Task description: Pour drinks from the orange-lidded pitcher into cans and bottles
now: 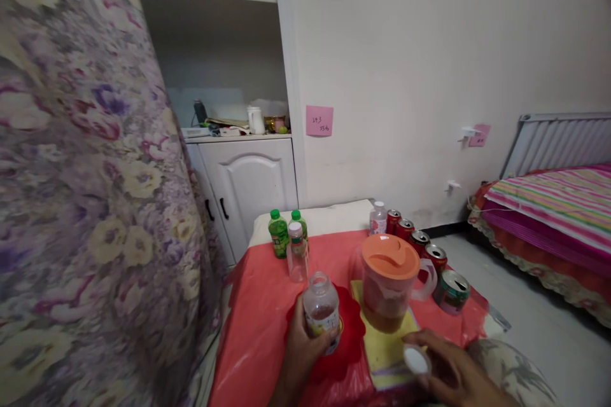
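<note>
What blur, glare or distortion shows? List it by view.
All in the head view: the right hand and cap look slightly soft; pale sheen marks the red cloth; the cupboard leans, likely wide-angle distortion; the upper right corner is dark.

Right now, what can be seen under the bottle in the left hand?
Below the bottle in the left hand is a red dish with a wavy rim, on the red table cover. The bottle and hand cover part of the dish; whether anything lies there cannot be seen.
</note>
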`<state>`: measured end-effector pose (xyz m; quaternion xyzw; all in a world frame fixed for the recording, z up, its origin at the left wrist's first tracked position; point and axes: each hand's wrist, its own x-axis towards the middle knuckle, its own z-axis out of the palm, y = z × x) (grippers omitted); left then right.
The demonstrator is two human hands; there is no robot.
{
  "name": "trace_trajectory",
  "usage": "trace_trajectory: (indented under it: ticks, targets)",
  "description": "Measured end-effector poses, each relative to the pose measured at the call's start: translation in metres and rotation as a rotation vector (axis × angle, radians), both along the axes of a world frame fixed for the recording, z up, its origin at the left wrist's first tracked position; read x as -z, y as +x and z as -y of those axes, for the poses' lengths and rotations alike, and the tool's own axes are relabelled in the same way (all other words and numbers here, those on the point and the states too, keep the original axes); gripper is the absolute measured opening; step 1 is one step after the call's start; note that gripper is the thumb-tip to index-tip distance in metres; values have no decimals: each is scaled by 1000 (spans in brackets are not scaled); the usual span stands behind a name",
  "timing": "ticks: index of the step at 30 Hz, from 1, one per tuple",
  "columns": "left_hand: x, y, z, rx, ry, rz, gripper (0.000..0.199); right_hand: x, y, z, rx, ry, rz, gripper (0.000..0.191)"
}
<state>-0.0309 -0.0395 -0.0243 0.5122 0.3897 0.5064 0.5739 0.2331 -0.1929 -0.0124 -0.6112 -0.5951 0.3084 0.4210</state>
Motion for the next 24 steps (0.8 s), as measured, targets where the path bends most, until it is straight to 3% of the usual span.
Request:
trace_trajectory:
  ticks: [3, 5, 10, 15, 21, 24]
  targets:
    - [-8, -2, 4, 75, 22, 17, 75, -43, -42, -14, -119, 112, 111, 42]
    - [-10, -5, 5, 110, 40, 39, 72, -68, -64, -32, -125, 190, 211, 45]
    - [-6, -12, 7, 97, 102, 74, 72, -114, -92, -72, -110, 301, 468, 41]
    - [-3, -15, 7, 176, 92, 68, 73, -134, -97, -88, -179, 301, 563, 42]
    - [-6, -14, 9, 131, 42, 26, 76, -146, -98, -96, -250, 215, 407, 53]
    - [-12, -14, 11, 130, 34, 22, 79, -154, -96, -104, -278, 179, 393, 47]
